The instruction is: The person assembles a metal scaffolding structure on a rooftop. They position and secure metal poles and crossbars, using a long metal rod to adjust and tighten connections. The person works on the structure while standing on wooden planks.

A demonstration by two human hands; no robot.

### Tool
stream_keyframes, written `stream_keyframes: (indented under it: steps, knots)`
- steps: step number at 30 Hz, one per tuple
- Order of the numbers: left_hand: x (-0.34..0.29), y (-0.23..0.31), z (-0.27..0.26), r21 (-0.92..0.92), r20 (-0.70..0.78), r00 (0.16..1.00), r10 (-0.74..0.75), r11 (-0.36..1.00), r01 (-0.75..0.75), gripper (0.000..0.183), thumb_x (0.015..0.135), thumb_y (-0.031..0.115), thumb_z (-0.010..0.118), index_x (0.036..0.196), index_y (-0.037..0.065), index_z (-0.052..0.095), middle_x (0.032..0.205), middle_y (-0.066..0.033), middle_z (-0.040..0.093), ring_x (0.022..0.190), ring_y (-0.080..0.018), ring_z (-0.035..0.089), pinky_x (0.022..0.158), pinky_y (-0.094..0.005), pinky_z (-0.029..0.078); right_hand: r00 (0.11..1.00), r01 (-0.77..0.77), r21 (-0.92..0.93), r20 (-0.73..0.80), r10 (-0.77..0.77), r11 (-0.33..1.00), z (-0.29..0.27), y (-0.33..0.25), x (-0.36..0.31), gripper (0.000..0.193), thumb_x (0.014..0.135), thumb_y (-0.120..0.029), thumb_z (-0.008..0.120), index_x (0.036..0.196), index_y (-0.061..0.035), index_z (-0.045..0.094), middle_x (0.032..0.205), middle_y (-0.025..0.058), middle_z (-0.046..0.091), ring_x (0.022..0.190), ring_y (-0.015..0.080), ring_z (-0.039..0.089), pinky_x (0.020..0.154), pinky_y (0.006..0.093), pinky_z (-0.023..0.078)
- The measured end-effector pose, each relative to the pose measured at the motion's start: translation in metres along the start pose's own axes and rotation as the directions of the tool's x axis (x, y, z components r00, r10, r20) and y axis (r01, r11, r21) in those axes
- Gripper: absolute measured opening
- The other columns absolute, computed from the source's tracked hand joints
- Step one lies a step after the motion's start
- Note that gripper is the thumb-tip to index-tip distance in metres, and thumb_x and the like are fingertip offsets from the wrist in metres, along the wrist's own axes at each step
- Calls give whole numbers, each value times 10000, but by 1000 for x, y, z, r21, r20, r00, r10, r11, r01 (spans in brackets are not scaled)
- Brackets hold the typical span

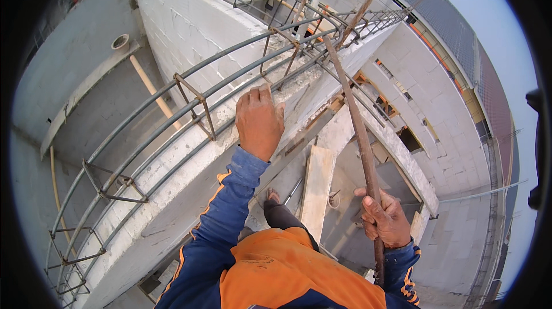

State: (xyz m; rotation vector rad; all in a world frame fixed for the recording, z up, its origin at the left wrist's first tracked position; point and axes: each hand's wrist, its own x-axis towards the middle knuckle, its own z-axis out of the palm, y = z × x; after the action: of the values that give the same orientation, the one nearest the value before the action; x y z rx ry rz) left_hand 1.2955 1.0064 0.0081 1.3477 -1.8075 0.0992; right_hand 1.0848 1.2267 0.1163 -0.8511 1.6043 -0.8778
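My right hand (386, 217) is wrapped round a long brown pole (359, 128); I cannot tell if it is wood or rusty metal. The pole slants up and away, its top end by the steel bars at the wall corner. My left hand (260, 122) is on the top of the white block wall (167, 174), fingers bent and close together beside the rebar cage (201, 99). The fingertips are hidden, so whether they grip the lower bar or the wall edge cannot be made out. The cage's long bars and square ties run along the wall top.
Below, between the walls, a wooden plank (316, 191) leans near a bucket (334, 200) and my foot (272, 195). Rusty upright bars (368, 7) rise at the corner. Another block wall (425, 102) stands to the right. A round pipe end (120, 41) juts up at the left.
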Motion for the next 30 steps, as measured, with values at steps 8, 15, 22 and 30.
stream_keyframes:
  steps: [8,15,22,30]
  knots:
    - [-5,-2,-1,-84,86,994,-70,993,77,575,810,188,743,1301,-17,526,1082,-206,621,975,-375,610,856,-441,497,997,20,-69,-78,-26,997,27,0,-3,431,986,-393,610,1133,9,566,600,-45,416,406,46,368,378,223,319]
    - [-6,-3,-2,-43,133,990,-45,998,51,551,777,8,640,1310,-25,503,1126,-175,579,1101,-340,543,1021,-416,411,991,51,-52,-125,-57,997,46,7,-6,423,976,-408,625,1102,-7,575,611,-49,434,430,28,379,387,214,303]
    - [-9,-4,-4,-52,84,996,-15,998,19,573,768,-33,596,1328,-37,477,1155,-171,557,1114,-329,533,1039,-414,398,980,58,-132,-184,-82,990,60,4,-7,443,969,-449,620,1052,-16,570,630,-45,456,446,26,396,396,208,302]
    - [-10,-6,3,-45,46,998,-33,998,35,475,851,20,573,1313,-37,484,1126,-168,557,1105,-319,541,1017,-412,419,956,27,-160,-283,-72,987,88,10,-6,457,964,-472,612,1014,-21,558,621,-41,462,422,36,404,374,218,319]
